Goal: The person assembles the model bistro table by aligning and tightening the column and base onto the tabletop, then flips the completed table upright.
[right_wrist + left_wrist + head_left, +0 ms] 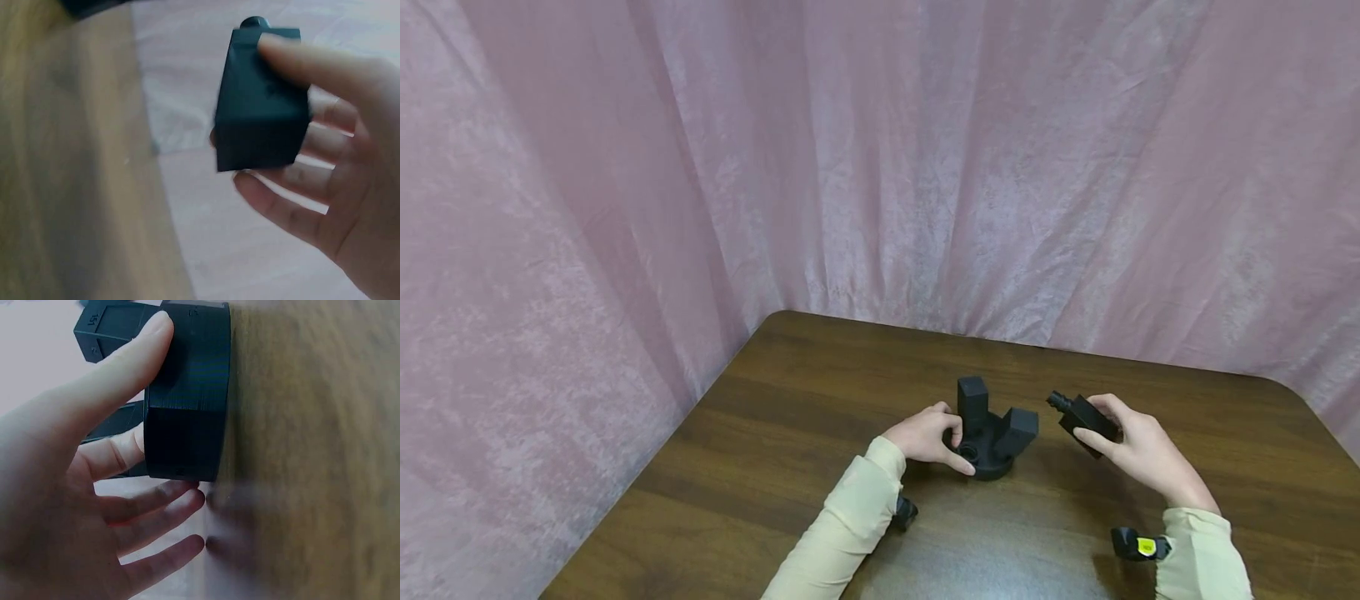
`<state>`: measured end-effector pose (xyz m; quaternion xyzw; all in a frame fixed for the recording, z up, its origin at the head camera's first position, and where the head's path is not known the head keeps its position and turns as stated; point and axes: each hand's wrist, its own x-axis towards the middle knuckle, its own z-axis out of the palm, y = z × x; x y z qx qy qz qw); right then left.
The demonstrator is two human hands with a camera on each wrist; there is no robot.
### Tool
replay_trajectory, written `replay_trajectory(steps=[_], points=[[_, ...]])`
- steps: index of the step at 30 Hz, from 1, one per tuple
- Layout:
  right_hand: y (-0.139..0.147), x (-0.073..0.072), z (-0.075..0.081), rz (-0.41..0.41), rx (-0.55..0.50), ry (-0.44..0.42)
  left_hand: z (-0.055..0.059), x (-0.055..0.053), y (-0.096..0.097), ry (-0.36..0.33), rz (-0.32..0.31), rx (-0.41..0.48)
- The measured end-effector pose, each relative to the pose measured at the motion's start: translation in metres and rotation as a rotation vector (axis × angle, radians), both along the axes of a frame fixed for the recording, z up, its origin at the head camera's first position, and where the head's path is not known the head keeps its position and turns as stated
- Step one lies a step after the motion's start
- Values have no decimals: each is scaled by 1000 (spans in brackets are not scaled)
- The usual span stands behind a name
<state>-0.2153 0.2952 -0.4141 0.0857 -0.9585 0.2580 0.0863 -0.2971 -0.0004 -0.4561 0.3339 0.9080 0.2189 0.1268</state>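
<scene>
A round black base (992,469) rests on the table, with two rectangular posts, one upright (973,403) and one leaning outward (1017,432), rising from it. A round socket (967,452) shows in its top near the thumb. My left hand (928,436) grips the base's left edge, thumb along the side wall (190,381) and index finger over the rim. Off to the right, my right hand (1138,450) holds a black rectangular block (1086,423) between thumb and fingers. A ridged peg (1059,402) sticks out of the block's end and points toward the base.
The wooden table (715,467) has rounded far corners. A pink curtain (880,167) hangs behind it and along its left side. Small black devices are worn on the left wrist (904,512) and the right wrist (1138,544).
</scene>
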Motion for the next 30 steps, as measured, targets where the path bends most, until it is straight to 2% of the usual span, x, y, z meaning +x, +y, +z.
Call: replay_trajectory(steps=[3,6,11,14,16,18,23,30], points=[[-7,3,7,23,-27,28,2,1,0,-2,6,-12],[-15,6,13,71,-43,36,2,0,-3,-11,-21,-24],[-28,10,22,183,-46,23,1,-7,-13,-39,-149,-7],[-34,12,25,254,-30,17,2,-10,-15,-29,-213,16],[-38,12,26,294,4,1,1,-11,-14,-10,-224,28],[-40,12,25,318,54,-18,0,-11,-11,5,-207,42],[-44,10,22,287,150,-74,-1,-8,-5,36,-168,57],[-49,6,16,199,235,-125,0,-5,3,36,-167,17]])
